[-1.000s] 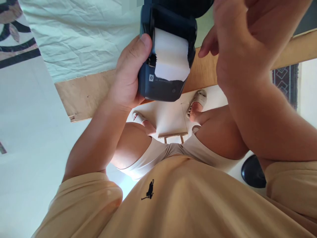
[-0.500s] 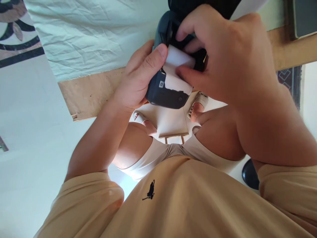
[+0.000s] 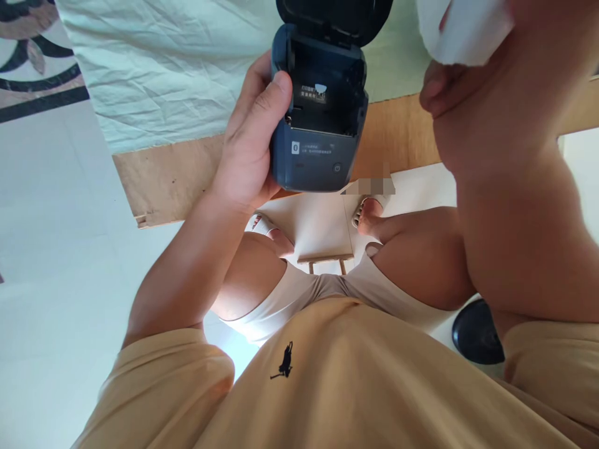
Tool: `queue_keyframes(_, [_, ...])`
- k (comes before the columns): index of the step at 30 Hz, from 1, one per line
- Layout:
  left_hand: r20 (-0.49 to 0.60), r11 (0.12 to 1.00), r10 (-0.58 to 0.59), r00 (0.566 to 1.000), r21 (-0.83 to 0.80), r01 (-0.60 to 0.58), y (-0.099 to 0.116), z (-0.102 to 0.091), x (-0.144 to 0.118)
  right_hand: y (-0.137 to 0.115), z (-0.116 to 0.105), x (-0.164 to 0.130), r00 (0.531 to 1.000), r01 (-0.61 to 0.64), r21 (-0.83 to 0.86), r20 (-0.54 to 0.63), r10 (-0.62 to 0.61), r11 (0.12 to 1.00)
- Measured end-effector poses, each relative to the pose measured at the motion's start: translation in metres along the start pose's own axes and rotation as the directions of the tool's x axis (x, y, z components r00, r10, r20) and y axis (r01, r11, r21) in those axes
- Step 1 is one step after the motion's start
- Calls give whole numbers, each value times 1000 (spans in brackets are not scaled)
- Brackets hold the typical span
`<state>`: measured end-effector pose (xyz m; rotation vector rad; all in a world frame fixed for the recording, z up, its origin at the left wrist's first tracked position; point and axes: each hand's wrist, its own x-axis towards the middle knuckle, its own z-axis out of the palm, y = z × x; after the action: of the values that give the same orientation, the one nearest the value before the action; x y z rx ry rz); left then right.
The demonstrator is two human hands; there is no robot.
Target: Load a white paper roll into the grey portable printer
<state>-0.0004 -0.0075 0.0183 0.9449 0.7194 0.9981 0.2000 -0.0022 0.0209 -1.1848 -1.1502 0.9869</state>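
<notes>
My left hand point(image 3: 253, 134) is wrapped round the left side of a dark blue-grey label printer point(image 3: 313, 165), thumb along its top edge. The printer's black lid point(image 3: 337, 20) is swung back, and its bay shows bare inside, with small printed text on the bottom. A power button and a Bluetooth mark sit on the front face. Off to the right, my right hand point(image 3: 461, 93) is closed on a white paper roll point(image 3: 472, 34), held apart from the printer. Part of the roll and most of the fingers are cut off or hidden.
Under the printer lies a pale green cloth point(image 3: 178, 68) on a wooden table point(image 3: 168, 178), whose front edge runs below my hands. My legs and a wooden stool bar point(image 3: 325, 258) show beneath. A black round object point(image 3: 477, 332) is at the lower right.
The paper roll has come out of the printer's bay, and my right hand has carried it off to the right. My left hand still holds the printer, now shifted slightly left and turned more upright.
</notes>
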Motion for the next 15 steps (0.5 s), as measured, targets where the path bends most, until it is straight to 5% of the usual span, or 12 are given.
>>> queue_keyframes(2, [-7, 1000, 15, 1000, 2, -15, 2, 2, 0, 13, 2, 0, 996, 39, 12, -85, -38, 999])
queue_keyframes(4, [-48, 1000, 6, 999, 13, -6, 4, 6, 0, 21, 2, -2, 995, 77, -176, -42, -85, 981])
queue_keyframes(9, [-35, 1000, -17, 999, 23, 18, 7, 10, -1, 26, -8, -3, 979, 202, -675, 111, -173, 709])
queue_keyframes(15, [-90, 1000, -26, 996, -12, 25, 6, 7, -2, 26, -9, -3, 959, 270, -666, 251, -131, 695])
